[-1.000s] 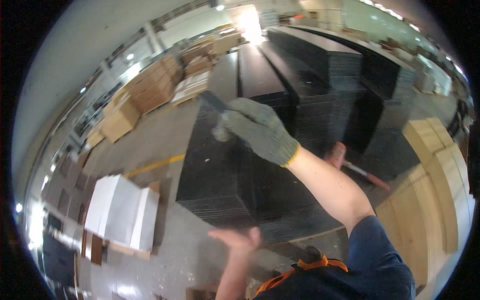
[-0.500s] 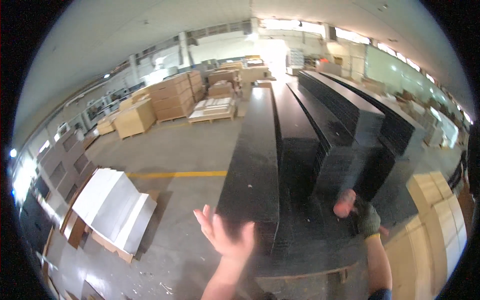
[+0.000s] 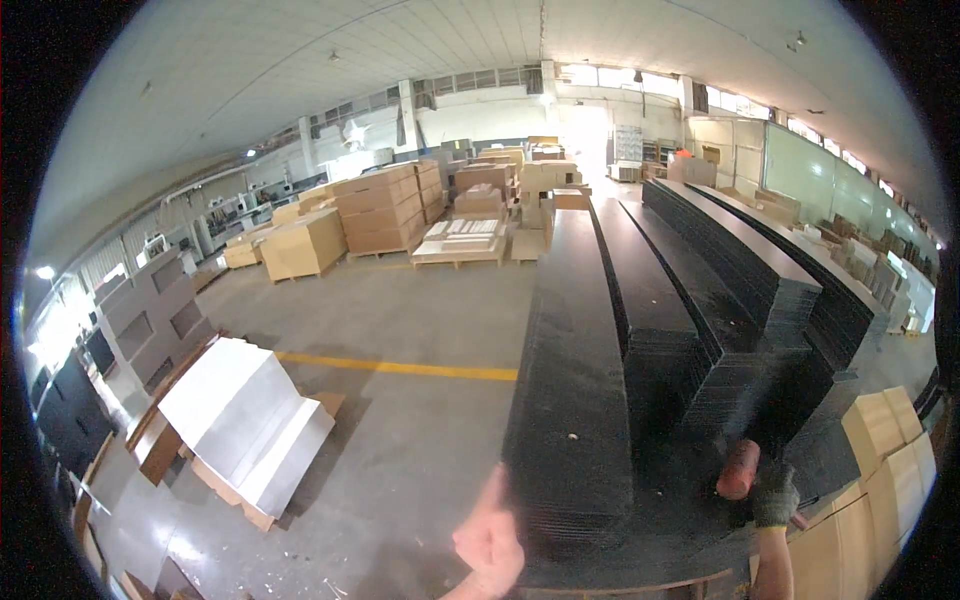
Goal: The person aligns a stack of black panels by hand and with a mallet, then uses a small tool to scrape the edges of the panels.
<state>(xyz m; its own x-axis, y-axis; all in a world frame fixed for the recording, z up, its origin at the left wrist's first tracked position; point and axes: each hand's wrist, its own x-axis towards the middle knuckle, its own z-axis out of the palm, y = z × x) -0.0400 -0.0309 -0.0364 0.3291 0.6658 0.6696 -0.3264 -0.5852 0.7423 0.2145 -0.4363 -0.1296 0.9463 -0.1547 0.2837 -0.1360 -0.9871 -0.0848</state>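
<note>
Long black boards lie in tall stacks side by side, the nearest-left stack [image 3: 570,385] running away from me. Against the left side of its near end is my left hand [image 3: 490,540], bare and partly blurred. One finger is stretched up along the board edges, the others look bent, and nothing shows in the hand. In a dark glove, my right hand [image 3: 775,498] is closed around the handle of what looks like a mallet with a red cylindrical head [image 3: 738,470]. It hovers over a lower black stack; the glove hides most of the handle.
White sheets [image 3: 235,420] sit on a pallet at left, beyond a strip of grey floor with a yellow line [image 3: 400,367]. Tan cartons [image 3: 885,440] stand close at my right. Brown stacks [image 3: 380,210] on pallets fill the back.
The view has swung left, so the scene sits further right. My left hand has gone from spread fingers above the stack's near end to its left side. The right hand still holds the mallet.
</note>
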